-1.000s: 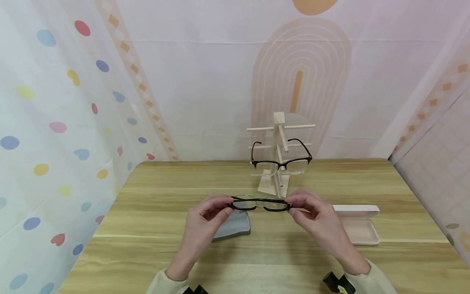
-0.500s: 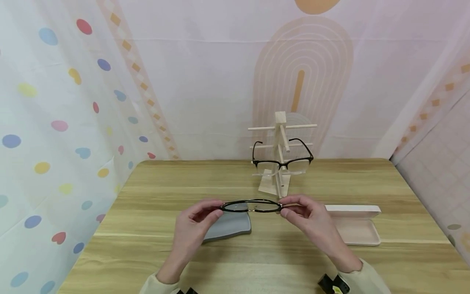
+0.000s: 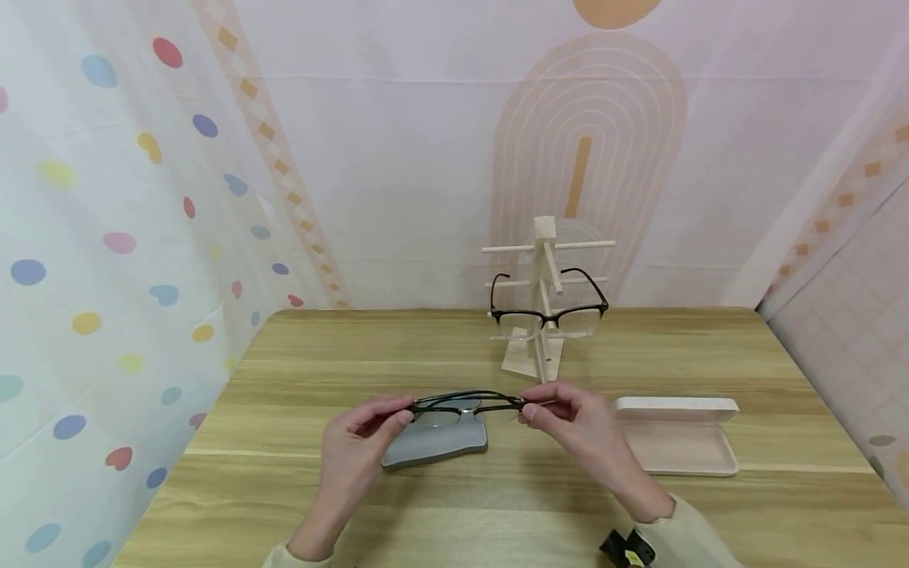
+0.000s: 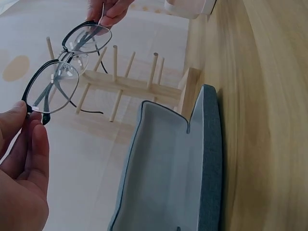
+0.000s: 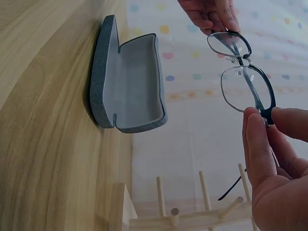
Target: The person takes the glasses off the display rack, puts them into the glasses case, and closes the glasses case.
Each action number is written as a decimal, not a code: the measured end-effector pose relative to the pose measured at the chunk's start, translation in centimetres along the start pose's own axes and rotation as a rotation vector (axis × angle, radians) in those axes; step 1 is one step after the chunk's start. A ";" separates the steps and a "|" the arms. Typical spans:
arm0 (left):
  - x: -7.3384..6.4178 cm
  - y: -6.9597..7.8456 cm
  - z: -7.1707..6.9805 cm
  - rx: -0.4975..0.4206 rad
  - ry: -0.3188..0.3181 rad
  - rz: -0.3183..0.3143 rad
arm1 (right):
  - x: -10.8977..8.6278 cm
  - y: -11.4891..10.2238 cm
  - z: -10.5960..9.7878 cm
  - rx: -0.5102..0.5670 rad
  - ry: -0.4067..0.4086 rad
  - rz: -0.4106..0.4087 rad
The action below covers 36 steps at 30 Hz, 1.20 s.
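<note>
Black-rimmed glasses (image 3: 466,410) are up off the table (image 3: 497,517), held between two hands, temples folded behind the lenses. So, going left to right: the left hand (image 3: 357,447) has one end of the frame pinched between thumb and fingertips, so pretty much closed up on it. Just below the glasses there's a grey case (image 3: 436,446) sitting open on the wood. Behind that, a wooden peg stand (image 3: 544,229) has a second pair of glasses (image 3: 521,313) hanging on it, temples spread. Then the right hand (image 3: 582,430), same deal, thumb and fingers closed on the other end of the frame. Furthest right, a pale case (image 3: 678,447), also lid-up.
</note>
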<state>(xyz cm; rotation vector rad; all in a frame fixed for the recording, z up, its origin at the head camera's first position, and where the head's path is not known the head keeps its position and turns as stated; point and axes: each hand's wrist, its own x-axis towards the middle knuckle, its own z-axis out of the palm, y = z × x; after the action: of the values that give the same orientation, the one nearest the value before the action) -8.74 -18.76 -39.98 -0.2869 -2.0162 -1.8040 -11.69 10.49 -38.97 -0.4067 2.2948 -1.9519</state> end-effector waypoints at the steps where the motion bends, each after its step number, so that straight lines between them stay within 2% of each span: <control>1: -0.1 0.0 -0.1 0.006 0.005 -0.007 | 0.0 0.0 0.1 0.001 -0.001 -0.003; 9: -0.6 -0.2 -0.7 0.094 0.031 -0.073 | 0.4 0.4 0.9 -0.032 0.005 -0.025; 17: -1.2 -0.3 -1.6 0.179 0.047 -0.183 | 1.1 1.3 1.9 -0.033 -0.032 -0.074; 25: -1.4 -0.7 -2.5 0.254 0.053 -0.270 | 1.8 2.2 3.4 -0.057 -0.004 -0.062; 29: -1.4 -1.2 -3.0 0.288 0.047 -0.295 | 2.0 2.7 3.9 -0.076 -0.013 -0.064; 36: -1.3 -2.0 -3.8 0.332 0.037 -0.297 | 2.7 3.0 4.6 -0.121 -0.034 -0.063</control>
<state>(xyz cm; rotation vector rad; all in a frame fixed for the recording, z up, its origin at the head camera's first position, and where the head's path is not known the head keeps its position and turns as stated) -7.75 -22.63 -42.11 0.1513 -2.3852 -1.5777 -13.52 5.79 -42.41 -0.5249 2.4149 -1.8228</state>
